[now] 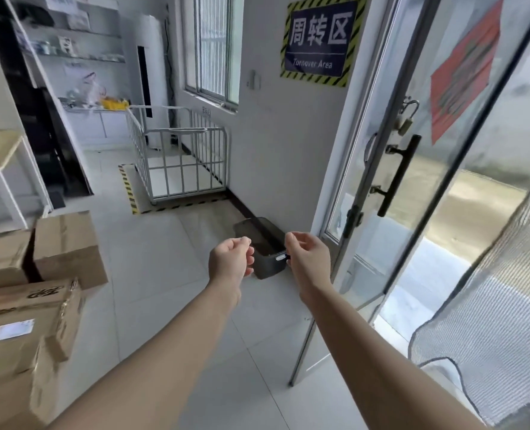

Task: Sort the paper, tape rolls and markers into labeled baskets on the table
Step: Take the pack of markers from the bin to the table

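Both bare forearms reach forward over the tiled floor [164, 274], held level and a little apart. The left hand [231, 259] is loosely curled with its fingers folded toward the palm, and it holds nothing that shows. The right hand [307, 254] is curled too, thumb and fingers pinched near a small white thing [280, 257] at its fingertips — too small to tell what it is, or whether it is gripped. Behind both hands a dark bin [265, 243] stands on the floor against the wall, beside the glass door [412, 181]. Cardboard boxes [40, 290] are stacked at the left. A white metal cage trolley [180, 159] stands under the "Turnover Area" sign [319, 38]. Paper, tape rolls, markers and labeled baskets are not visible from here.
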